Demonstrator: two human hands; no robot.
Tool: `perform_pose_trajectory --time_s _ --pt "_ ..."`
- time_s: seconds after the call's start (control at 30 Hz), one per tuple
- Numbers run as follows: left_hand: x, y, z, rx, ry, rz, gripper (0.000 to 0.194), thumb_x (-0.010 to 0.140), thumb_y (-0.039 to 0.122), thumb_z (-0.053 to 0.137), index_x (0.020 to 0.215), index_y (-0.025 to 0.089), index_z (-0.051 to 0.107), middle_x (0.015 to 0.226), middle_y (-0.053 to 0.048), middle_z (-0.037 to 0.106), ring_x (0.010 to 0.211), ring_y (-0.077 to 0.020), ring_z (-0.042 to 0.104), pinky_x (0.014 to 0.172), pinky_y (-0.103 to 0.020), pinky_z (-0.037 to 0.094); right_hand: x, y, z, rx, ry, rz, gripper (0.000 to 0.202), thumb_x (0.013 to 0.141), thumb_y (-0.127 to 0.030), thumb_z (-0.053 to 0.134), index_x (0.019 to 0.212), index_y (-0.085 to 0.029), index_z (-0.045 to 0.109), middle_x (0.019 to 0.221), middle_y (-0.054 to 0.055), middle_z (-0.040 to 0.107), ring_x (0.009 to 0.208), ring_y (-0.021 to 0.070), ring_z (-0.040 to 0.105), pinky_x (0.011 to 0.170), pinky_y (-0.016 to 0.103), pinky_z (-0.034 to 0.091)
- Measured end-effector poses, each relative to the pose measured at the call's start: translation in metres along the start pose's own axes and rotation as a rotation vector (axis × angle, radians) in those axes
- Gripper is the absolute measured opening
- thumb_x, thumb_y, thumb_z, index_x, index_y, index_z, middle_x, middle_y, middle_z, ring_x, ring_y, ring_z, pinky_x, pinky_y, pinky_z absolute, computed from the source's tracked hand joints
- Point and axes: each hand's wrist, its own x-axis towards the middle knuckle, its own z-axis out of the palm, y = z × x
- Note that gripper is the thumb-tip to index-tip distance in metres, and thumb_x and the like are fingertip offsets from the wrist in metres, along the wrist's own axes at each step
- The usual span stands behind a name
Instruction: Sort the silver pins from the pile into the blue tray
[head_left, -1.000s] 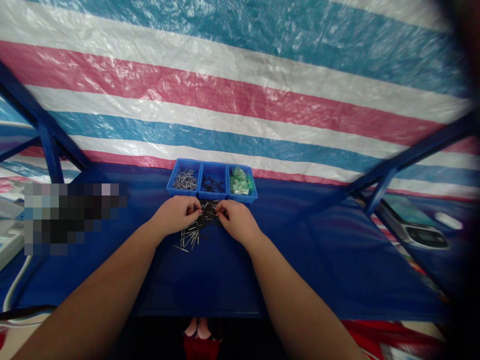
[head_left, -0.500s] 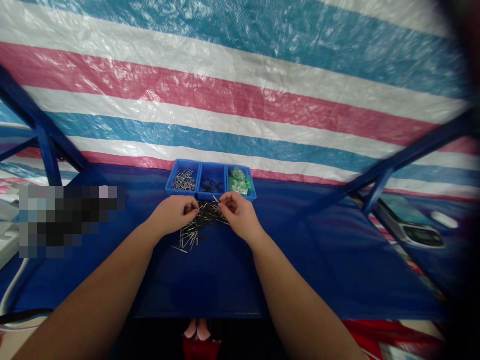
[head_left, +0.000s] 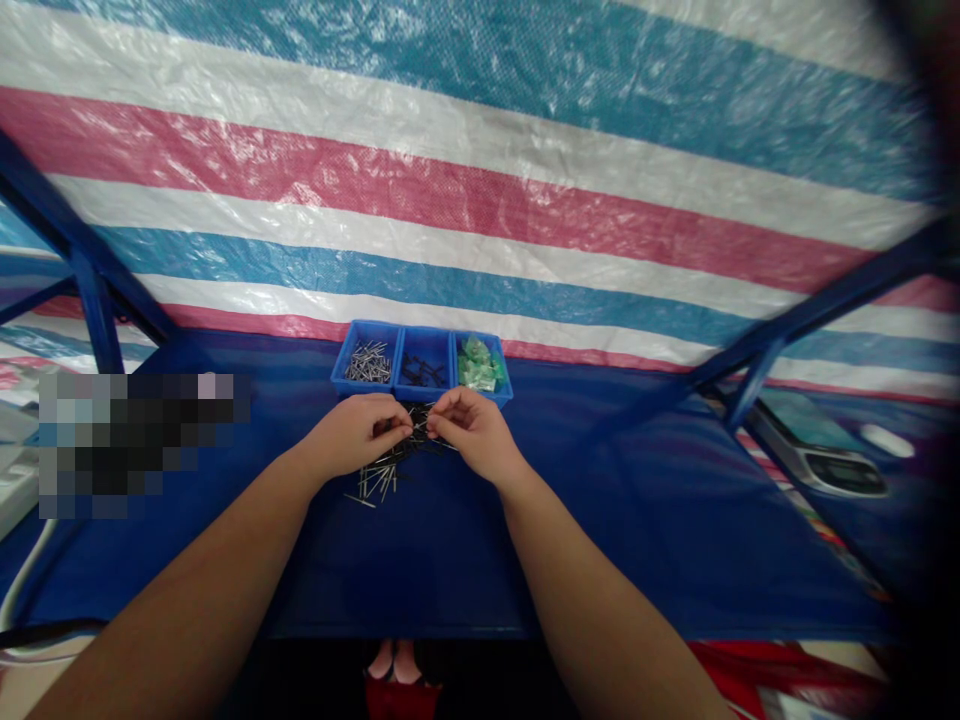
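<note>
Silver and black blind rivets, thin pins by their look, lie in a loose pile on the blue table. My left hand is over the left side of the pile, thumb and fingers pinched; whatever is between them is too small to make out. Facing it from the right, my right hand pinches a thin silver rivet that points toward the left fingertips. The two sets of fingertips are close together, with only a narrow gap. Both hands cover part of the pile.
Behind the pile stand three joined blue bins: one with silver rivets, one with black pieces, one with green, partly clear plastic pieces. A scale is at the right. Blue frame bars and a striped sheet bound the table.
My left hand has moved right and my right hand slightly left, bringing the fingertips closer together over the pile. The bins have not moved.
</note>
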Motion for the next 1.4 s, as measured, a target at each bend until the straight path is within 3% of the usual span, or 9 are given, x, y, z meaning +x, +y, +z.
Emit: perform_pose_trajectory --time_s 0.23,0.4,0.53,0.6,0.67,0.77,0.9,1.13,1.4 --pt "-0.001 0.001 -0.004 0.024 0.029 0.007 0.019 0.094 0.034 0.059 0.089 0.019 0.07 0.079 -0.002 0.064 0.069 -0.014 0.059 0.064 -0.026 0.042 0.0 -0.004 0.0 0.061 0.019 -0.017 0.036 0.075 -0.044 0.083 0.087 -0.022 0.056 0.082 -0.001 0.068 0.071 0.0133 0.067 0.073 0.031 0.058" --pt "-0.001 0.003 -0.006 0.0 0.119 0.052 0.02 0.097 0.032 0.056 0.09 0.019 0.069 0.077 -0.001 0.063 0.067 -0.0126 0.056 0.065 -0.026 0.042 -0.001 -0.004 -0.004 0.018 0.025 -0.04 0.03 0.082 -0.04 0.076 0.095 -0.022 0.056 0.091 0.002 0.068 0.076 0.014 0.068 0.073 0.031 0.058" --pt "-0.001 -0.001 -0.008 0.01 0.34 -0.02 0.021 0.097 0.034 0.055 0.09 0.018 0.068 0.074 -0.001 0.063 0.064 -0.0123 0.054 0.064 -0.026 0.042 -0.004 -0.006 -0.01 -0.441 0.046 -0.144 0.012 0.089 -0.027 0.066 0.098 -0.021 0.061 0.082 0.001 0.066 0.066 0.0131 0.06 0.065 0.028 0.051" --pt "-0.002 -0.006 -0.008 0.036 0.486 -0.16 0.025 0.097 0.038 0.055 0.089 0.019 0.067 0.069 0.0 0.061 0.061 -0.0125 0.053 0.062 -0.026 0.041 -0.005 -0.009 -0.012 -0.709 0.0 -0.209 0.008 0.088 -0.02 0.064 0.096 -0.02 0.066 0.087 0.002 0.067 0.072 0.0142 0.06 0.071 0.03 0.051" --pt "-0.002 -0.012 -0.008 0.086 0.54 -0.295 0.03 0.097 0.043 0.054 0.082 0.019 0.066 0.064 0.001 0.059 0.058 -0.0128 0.052 0.059 -0.026 0.038 -0.006 -0.01 -0.012 -0.873 -0.076 -0.241 0.013 0.087 -0.015 0.065 0.099 -0.02 0.069 0.097 0.005 0.069 0.084 0.0168 0.063 0.081 0.033 0.051" --pt "-0.002 -0.02 -0.008 0.133 0.483 -0.37 0.034 0.094 0.047 0.057 0.075 0.019 0.064 0.061 0.001 0.059 0.057 -0.0134 0.053 0.058 -0.027 0.036 -0.006 -0.007 -0.008 -0.989 -0.148 -0.254 0.024 0.085 -0.012 0.068 0.107 -0.021 0.071 0.108 0.006 0.069 0.1 0.0203 0.063 0.093 0.036 0.05" --pt "-0.002 -0.021 -0.007 0.11 0.429 -0.342 0.031 0.092 0.045 0.059 0.076 0.019 0.065 0.063 0.001 0.061 0.058 -0.0136 0.055 0.059 -0.027 0.037 -0.005 -0.001 -0.002 -1.075 -0.152 -0.247 0.024 0.085 -0.009 0.068 0.105 -0.022 0.073 0.106 0.006 0.07 0.099 0.0215 0.062 0.093 0.036 0.049" --pt "0.0 -0.01 0.0 0.06 0.038 -0.129 0.014 0.089 0.031 0.062 0.088 0.021 0.071 0.067 0.002 0.062 0.062 -0.0137 0.056 0.059 -0.026 0.037 -0.002 0.0 -0.002 -1.098 -0.132 -0.253 0.015 0.086 -0.01 0.066 0.095 -0.021 0.072 0.098 0.005 0.071 0.094 0.0215 0.062 0.088 0.035 0.048" --pt "0.002 -0.011 0.006 0.112 -0.059 -0.111 0.013 0.087 0.029 0.066 0.095 0.022 0.072 0.081 -0.001 0.068 0.074 -0.0166 0.061 0.066 -0.028 0.043 -0.002 -0.006 -0.002 -0.867 0.031 -0.237 0.012 0.085 -0.013 0.063 0.093 -0.019 0.07 0.083 0.004 0.068 0.075 0.0166 0.063 0.072 0.029 0.051"
